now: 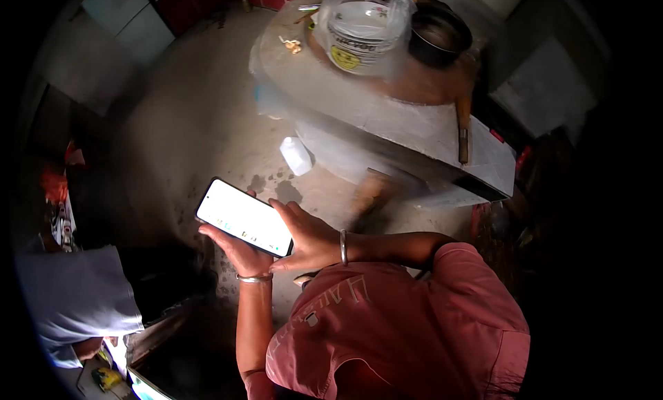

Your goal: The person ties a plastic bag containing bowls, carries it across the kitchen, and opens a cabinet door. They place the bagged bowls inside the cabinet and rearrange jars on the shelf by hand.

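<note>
Clasping the lit phone [245,217] by its edges, left of centre, my left hand [242,253] curls beneath; my right hand [311,235], fingers parted, touches its right end.

Phone [245,217] icons too small to read; another person's shirt [83,289] cut off at dark left edge

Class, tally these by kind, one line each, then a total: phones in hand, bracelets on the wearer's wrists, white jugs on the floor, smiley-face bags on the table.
Phone: 1
Bracelets: 2
Jug: 1
Bag: 1
Total: 5
</note>
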